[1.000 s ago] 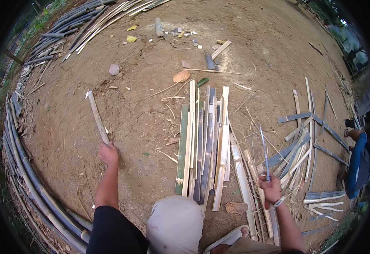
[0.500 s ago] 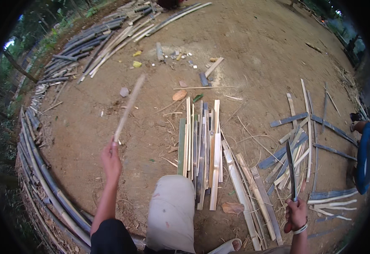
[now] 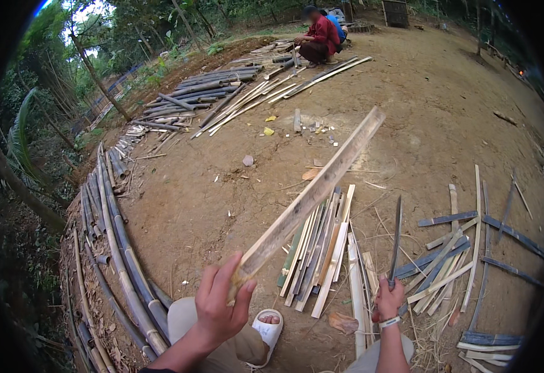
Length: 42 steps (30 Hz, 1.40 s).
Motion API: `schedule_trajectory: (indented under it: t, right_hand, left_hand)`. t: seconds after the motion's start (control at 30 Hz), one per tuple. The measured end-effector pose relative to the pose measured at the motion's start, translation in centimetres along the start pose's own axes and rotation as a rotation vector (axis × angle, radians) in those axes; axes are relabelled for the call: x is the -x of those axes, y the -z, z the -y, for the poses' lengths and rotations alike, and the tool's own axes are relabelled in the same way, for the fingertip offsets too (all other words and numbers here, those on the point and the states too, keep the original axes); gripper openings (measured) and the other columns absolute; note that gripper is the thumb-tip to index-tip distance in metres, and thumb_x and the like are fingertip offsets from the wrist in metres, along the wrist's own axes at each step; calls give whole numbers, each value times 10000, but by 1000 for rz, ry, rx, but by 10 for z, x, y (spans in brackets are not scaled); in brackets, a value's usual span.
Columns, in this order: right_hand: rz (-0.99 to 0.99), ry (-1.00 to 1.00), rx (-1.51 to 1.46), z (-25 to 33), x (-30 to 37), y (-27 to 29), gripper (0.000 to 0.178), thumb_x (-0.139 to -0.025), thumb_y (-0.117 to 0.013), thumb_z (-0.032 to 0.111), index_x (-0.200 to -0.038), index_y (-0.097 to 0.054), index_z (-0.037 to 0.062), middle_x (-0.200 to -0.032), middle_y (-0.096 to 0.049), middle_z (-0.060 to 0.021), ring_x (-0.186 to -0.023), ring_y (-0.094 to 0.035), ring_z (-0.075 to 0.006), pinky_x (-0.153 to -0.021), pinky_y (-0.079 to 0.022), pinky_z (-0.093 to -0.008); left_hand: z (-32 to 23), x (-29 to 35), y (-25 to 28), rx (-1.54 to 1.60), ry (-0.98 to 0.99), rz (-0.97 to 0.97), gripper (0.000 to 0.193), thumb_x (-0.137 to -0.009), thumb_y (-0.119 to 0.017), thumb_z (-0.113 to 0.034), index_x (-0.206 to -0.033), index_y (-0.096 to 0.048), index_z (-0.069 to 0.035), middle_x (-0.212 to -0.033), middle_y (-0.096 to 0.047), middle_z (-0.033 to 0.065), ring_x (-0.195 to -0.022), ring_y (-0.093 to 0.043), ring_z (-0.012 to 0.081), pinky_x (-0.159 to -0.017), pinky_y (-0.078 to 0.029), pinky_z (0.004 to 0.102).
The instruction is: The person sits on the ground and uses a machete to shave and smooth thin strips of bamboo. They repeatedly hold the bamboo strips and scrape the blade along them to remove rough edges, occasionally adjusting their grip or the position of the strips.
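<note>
At the bottom of the frame, a little left of the middle, the left hand (image 3: 218,304) is closed, thumb and fingers around the lower end of a split bamboo strip (image 3: 309,199). This strip goes slanting up to the right, with its pale, grey-stained inner side toward the view, and its far end is in the upper middle of the frame. At the lower right, the right hand (image 3: 388,301), with a light band (image 3: 389,321) on the wrist, is closed around the handle of a long knife (image 3: 397,239), whose dark blade points upward, apart from the strip. Near the bottom centre is a foot in a white sandal (image 3: 269,334), and to its right a dry brown leaf (image 3: 344,322). Behind the held strip, in the centre, a row of cut strips (image 3: 322,261) lies on the brown ground (image 3: 185,205). More strips lie crossed at the right, and long bamboo poles (image 3: 129,255) curve along the left. Farther, toward the upper left, there is a pile of dark bamboo (image 3: 203,90), and at the top centre a person in red (image 3: 323,34) crouches.
</note>
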State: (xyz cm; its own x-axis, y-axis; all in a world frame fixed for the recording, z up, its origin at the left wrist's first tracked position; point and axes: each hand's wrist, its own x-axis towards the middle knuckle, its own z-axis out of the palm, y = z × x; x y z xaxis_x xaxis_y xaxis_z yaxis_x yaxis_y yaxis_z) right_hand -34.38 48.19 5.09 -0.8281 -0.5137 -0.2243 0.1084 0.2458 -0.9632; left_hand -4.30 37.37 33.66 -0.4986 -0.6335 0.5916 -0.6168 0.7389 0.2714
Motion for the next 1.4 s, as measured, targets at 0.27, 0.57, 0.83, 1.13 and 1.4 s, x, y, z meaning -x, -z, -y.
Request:
schedule_trajectory:
  t: [0.27,0.57,0.83,1.13,1.4]
  right_hand:
    - [68,-45,-370,26,7,-28,440,-997,-487,407,-706,-478,77,-502,-436,19,-338,-374,-69,-301,-289,-252]
    - [398,150,568,-9,126,12,437,-962,-488,405,-861,-618,0,-658,-596,-238,-692,-610,-457,-640,-475,-500]
    - [339,420,562,19,195,-48,311,-960,-497,247,-995,-658,-16,-992,-645,-234,-984,-583,-426,-909,-445,-471]
    - [296,456,619,60,188,-74,386,-969,-487,318,-865,-651,-15,-914,-647,-258,-928,-599,-441,-899,-443,-493]
    - [572,121,566,40,186,-89,447,-963,-464,442,-842,-619,40,-678,-611,-231,-676,-609,-447,-632,-475,-525]
  left_hand:
    - [-16,153,-54,169,509,224,259,-893,-625,-230,-1047,-644,-23,-786,-660,152,-679,-627,279,-588,-497,407]
    - [14,213,-132,570,616,374,231,-858,-646,-150,-1051,-630,-25,-818,-665,173,-680,-645,261,-620,-505,381]
    - [36,145,-144,700,666,240,148,-854,-588,-117,-872,-668,6,-761,-659,205,-624,-647,255,-581,-508,399]
    - [55,89,-146,539,674,431,542,-1004,-400,-375,-733,-616,42,-685,-568,301,-715,-568,508,-608,-440,533]
    - [69,126,-141,675,885,281,606,-1026,-310,-451,-760,-584,20,-510,-502,127,-401,-479,265,-453,-404,417]
